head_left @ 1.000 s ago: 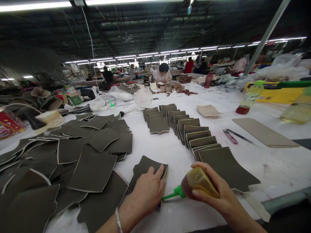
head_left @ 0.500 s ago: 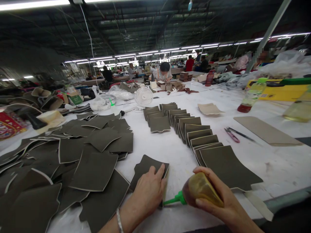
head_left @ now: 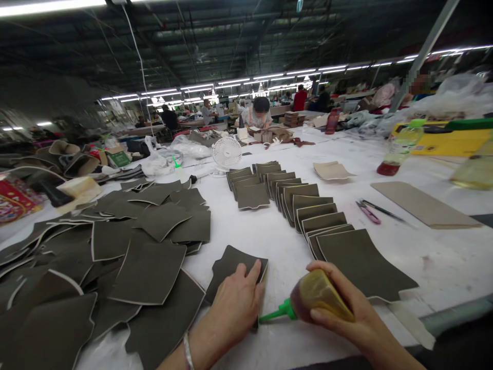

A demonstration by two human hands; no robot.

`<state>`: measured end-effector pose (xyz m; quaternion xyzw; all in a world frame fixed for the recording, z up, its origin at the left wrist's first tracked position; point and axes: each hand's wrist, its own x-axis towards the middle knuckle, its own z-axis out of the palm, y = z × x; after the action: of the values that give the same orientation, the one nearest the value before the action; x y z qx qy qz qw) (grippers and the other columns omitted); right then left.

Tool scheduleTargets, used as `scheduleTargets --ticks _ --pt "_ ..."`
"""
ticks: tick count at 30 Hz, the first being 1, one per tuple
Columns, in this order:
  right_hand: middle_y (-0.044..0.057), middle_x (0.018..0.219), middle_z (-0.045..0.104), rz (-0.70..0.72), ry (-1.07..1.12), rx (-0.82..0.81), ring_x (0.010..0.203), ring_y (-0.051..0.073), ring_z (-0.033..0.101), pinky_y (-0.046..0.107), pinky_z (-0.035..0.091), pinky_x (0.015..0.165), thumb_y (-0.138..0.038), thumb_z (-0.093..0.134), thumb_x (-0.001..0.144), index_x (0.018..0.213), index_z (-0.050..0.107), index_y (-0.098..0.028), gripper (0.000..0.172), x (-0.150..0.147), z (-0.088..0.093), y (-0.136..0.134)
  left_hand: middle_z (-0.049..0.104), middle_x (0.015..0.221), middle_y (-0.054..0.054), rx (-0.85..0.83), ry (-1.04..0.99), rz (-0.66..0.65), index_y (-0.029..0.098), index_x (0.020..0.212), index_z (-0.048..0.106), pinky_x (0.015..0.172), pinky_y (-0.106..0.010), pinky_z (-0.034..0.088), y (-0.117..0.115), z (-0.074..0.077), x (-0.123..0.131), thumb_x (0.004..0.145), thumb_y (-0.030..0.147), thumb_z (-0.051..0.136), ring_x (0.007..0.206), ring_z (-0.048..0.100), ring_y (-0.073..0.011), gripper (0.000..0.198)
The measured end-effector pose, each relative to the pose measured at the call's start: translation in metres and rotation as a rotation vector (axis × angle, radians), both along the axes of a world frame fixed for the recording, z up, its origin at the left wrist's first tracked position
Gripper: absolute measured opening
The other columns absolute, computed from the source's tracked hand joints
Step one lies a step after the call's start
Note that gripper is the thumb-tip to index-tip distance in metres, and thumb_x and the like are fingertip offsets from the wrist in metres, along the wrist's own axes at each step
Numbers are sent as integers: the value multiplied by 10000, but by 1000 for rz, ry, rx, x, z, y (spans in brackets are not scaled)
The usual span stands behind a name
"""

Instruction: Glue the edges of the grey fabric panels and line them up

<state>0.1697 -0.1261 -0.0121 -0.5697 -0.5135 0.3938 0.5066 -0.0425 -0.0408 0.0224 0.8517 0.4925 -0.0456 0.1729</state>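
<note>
My left hand (head_left: 236, 300) lies on a dark olive-grey, leather-like panel (head_left: 231, 262), its index and middle fingers stretched out near the panel's right edge. In my right hand (head_left: 346, 298) is a squeeze bottle (head_left: 318, 298) of amber-brown liquid, tilted on its side. Its green nozzle (head_left: 279, 312) points left, with the tip at the panel's lower right edge beside my left hand. Whether the tip touches the edge, I cannot tell. Right of the hands, a row of overlapping dark panels (head_left: 358, 262) runs back along the white table.
Loose dark panels (head_left: 150, 272) are heaped on the left. A small white fan (head_left: 226, 153) stands beyond the row. Pink-handled snips (head_left: 370, 213), a beige board (head_left: 425, 205) and a bottle with red liquid (head_left: 398, 149) lie or stand to the right. A person (head_left: 260, 114) works across the table.
</note>
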Motion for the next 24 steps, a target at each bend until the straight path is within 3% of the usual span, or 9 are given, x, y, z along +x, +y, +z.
scheduleTargets --ticks 9,17,24 --pt "36 1174 537 -148 -314 167 1022 232 564 317 441 873 -473 671 834 1222 437 -261 500 16 2 23 552 1169 -121 -21 14 -5 213 1467 364 830 -371 490 1 4 3 977 328 232 940 631 -270 521" --pt "42 1174 551 -95 -240 127 1044 243 561 307 457 858 -470 645 832 1206 454 -255 472 8 6 15 551 1181 -108 -18 -5 10 234 1463 372 830 -321 477 2 3 2 991 349 222 943 623 -237 508" --pt "22 1164 569 -201 -326 183 1017 230 581 290 450 853 -486 659 825 1214 461 -263 490 13 2 24 556 1176 -110 -29 -12 9 225 1454 386 844 -336 477 2 5 3 984 328 212 946 623 -240 512"
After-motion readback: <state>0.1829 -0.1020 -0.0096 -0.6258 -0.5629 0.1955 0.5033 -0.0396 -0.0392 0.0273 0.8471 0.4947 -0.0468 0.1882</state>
